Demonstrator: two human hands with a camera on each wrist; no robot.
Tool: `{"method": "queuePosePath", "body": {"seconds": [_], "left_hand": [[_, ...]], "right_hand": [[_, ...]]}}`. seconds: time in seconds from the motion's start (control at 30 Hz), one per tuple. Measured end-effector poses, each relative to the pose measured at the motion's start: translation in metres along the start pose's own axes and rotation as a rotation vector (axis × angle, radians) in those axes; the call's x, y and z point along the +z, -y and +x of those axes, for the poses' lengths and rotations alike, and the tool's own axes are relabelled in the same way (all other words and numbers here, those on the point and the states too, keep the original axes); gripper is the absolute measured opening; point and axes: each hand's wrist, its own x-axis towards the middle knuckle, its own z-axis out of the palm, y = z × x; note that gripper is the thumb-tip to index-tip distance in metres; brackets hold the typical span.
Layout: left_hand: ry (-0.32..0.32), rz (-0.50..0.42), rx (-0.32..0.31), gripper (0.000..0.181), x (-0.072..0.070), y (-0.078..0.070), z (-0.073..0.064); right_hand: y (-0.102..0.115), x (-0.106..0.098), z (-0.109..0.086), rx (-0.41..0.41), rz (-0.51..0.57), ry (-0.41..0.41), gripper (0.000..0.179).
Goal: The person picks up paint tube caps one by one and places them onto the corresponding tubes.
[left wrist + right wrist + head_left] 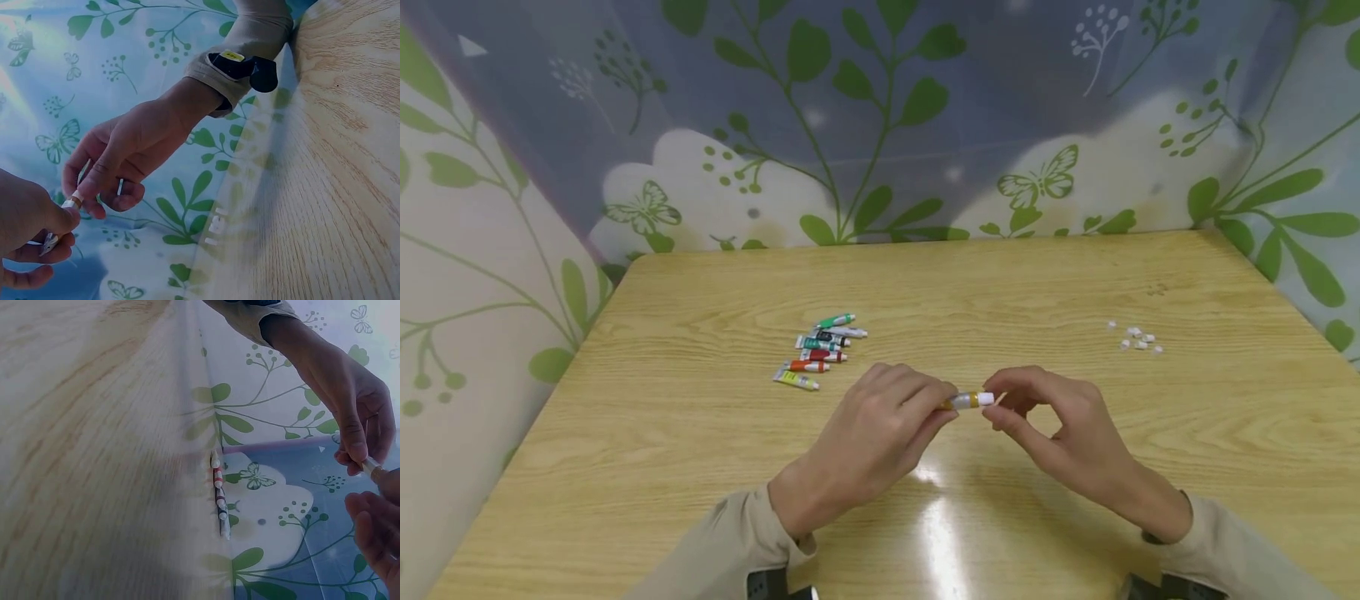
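Observation:
A small paint tube (961, 402) with an ochre and silver body and a white cap (986, 399) is held nearly level above the table. My left hand (880, 425) grips its body, and the tail end is hidden inside the fingers. Thumb and forefinger of my right hand (1067, 425) pinch at the white cap from the other side. The left wrist view shows the right thumb (94, 181) against the cap end. In the right wrist view the tube (372, 465) runs between both hands, partly covered by fingers.
Left of the hands lies a loose row of several paint tubes (823, 356) in greens, black, red, orange and yellow, their capped ends pointing right. Several small white pieces (1141, 344), like caps, are scattered at the right. A leaf-patterned cloth (880, 125) hangs behind the wooden table (700, 467).

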Motion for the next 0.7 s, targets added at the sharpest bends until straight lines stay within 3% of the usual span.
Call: {"method": "queuePosePath", "body": {"seconds": [0.17, 0.4, 0.7], "left_hand": [[0.012, -0.024, 0.009, 0.014, 0.001, 0.000, -0.001], [0.055, -0.078, -0.026, 0.019, 0.001, -0.002, -0.003], [0.009, -0.017, 0.040, 0.017, 0.002, -0.007, -0.001]], "right_hand": [[0.000, 0.001, 0.000, -0.042, -0.026, -0.009, 0.026], [0.002, 0.003, -0.002, -0.060, -0.078, 0.033, 0.026], [-0.001, 0.011, -0.002, -0.242, -0.233, -0.008, 0.035]]}}
